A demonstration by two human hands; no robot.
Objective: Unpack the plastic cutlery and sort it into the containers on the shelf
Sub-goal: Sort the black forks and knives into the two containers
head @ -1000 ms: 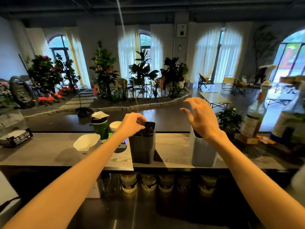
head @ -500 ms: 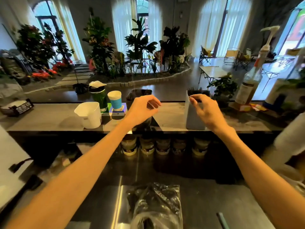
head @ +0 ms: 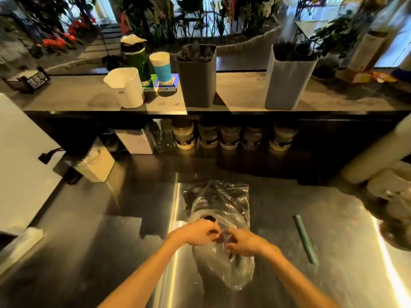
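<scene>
No label is legible; the crumpled clear plastic bag (head: 219,221) of black cutlery lies on the steel counter (head: 311,274) at 6 o'clock below the shelf (head: 244,94), its near mouth pinched by left hand (head: 196,232) and right hand (head: 243,242).

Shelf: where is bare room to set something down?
On the shelf, bare room lies between the dark container and the pale container, and left of the white jug. It is crowded around the green bottle and blue cup.
</scene>
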